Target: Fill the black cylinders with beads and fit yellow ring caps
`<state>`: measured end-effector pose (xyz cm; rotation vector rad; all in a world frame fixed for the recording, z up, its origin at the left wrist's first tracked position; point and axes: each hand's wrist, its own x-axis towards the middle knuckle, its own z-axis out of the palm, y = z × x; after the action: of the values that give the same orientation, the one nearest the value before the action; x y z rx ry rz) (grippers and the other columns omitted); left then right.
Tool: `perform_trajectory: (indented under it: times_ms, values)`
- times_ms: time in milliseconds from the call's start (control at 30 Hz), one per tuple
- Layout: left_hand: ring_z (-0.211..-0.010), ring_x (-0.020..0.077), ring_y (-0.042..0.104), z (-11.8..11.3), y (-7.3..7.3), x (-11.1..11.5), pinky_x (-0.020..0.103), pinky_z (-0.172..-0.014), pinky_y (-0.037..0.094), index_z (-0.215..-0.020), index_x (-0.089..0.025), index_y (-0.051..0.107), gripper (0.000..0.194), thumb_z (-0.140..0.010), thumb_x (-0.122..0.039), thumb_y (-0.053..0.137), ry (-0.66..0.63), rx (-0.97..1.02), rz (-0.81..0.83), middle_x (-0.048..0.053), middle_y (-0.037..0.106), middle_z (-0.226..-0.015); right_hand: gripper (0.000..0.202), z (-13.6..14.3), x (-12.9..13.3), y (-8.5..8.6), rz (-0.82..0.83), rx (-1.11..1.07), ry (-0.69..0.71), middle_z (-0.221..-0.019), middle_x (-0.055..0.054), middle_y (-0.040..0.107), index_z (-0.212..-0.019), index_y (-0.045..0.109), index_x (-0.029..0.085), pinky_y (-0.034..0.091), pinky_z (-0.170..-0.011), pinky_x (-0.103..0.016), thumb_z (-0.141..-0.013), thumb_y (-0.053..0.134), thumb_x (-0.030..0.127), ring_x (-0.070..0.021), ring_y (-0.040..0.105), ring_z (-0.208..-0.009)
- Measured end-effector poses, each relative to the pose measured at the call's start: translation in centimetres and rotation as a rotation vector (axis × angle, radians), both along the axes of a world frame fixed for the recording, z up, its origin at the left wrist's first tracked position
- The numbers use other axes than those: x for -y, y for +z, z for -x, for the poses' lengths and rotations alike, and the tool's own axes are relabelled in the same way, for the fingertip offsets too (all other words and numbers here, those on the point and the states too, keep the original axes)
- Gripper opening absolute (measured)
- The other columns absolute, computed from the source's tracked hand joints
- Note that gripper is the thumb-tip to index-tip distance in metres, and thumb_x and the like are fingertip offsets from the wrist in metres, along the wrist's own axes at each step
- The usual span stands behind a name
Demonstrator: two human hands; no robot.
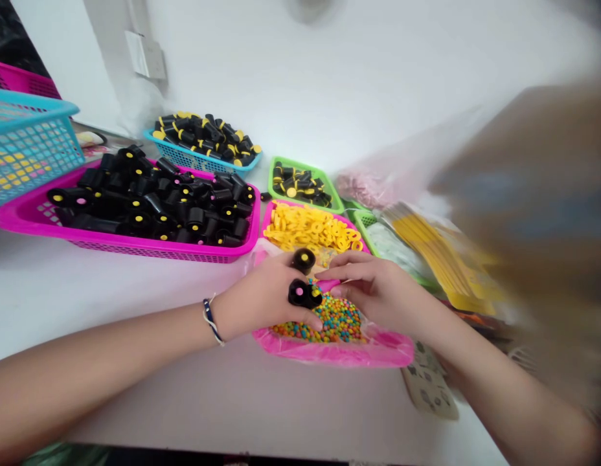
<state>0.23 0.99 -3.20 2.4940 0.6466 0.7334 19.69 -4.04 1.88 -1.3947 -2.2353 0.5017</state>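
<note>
Pink plastic edges the tray (329, 355) of coloured beads (339, 321) nearest me on the counter (223, 401); over it, my left grip (261, 294) clasps black tubes (300, 292), my right grip (383, 285) pinches a pink piece (327, 285). Beyond, I see yellow rings (305, 226), then a green basket (335, 192).

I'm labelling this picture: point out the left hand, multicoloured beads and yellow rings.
Left hand (264, 291), head view: back of the hand.
Multicoloured beads (338, 317), head view: middle of heap.
Yellow rings (307, 226), head view: middle of pile.

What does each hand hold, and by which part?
The left hand holds black pieces around their sides; the right hand pinches a small pink object, exact part unclear.
</note>
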Motion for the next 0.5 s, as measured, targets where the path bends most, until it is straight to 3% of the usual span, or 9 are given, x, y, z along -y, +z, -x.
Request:
perform_trajectory:
  times_ms: [100,300,400,500]
  values:
    - [-0.09,0.0217,0.057,0.0,-0.2,0.0,0.028,-0.075,0.045,-0.068,-0.017,0.066,0.04,-0.061,-0.056,0.073,0.004,0.021,0.019,0.005,0.06,-0.091,0.04,0.2,0.1,0.6,-0.047,0.078,0.021,-0.093,-0.001,0.064,-0.1,0.072,0.034,0.046,-0.059,-0.025,-0.078,0.052,0.008,-0.0134,0.061,-0.073]
    - [-0.086,0.0199,0.057,0.0,0.0,0.0,0.028,-0.073,0.045,-0.068,-0.017,0.065,0.04,-0.061,-0.055,0.074,0.005,0.026,0.025,0.004,0.058,-0.087,0.031,0.0,0.7,2.4,0.042,0.276,-0.047,-0.095,-0.004,0.066,-0.099,0.072,0.025,0.046,-0.066,-0.025,-0.081,0.052,0.01,-0.013,0.061,-0.074]
    - [-0.083,0.0192,0.057,0.0,0.0,0.1,0.029,-0.074,0.046,-0.067,-0.016,0.065,0.042,-0.061,-0.057,0.072,0.022,0.017,0.04,0.004,0.057,-0.087,0.025,-0.9,0.7,1.1,0.174,0.483,-0.108,-0.077,-0.004,0.068,-0.078,0.073,0.021,0.045,-0.072,-0.027,-0.076,0.054,0.006,-0.016,0.062,-0.072]
    - [-0.087,0.0211,0.058,0.1,-0.1,0.1,0.031,-0.077,0.047,-0.075,-0.017,0.069,0.043,-0.059,-0.057,0.074,0.046,0.016,0.08,0.007,0.057,-0.095,0.021,-1.5,0.6,-1.6,0.293,0.545,-0.148,-0.059,-0.005,0.064,-0.058,0.068,0.017,0.042,-0.061,-0.025,-0.067,0.057,0.002,-0.0157,0.059,-0.061]
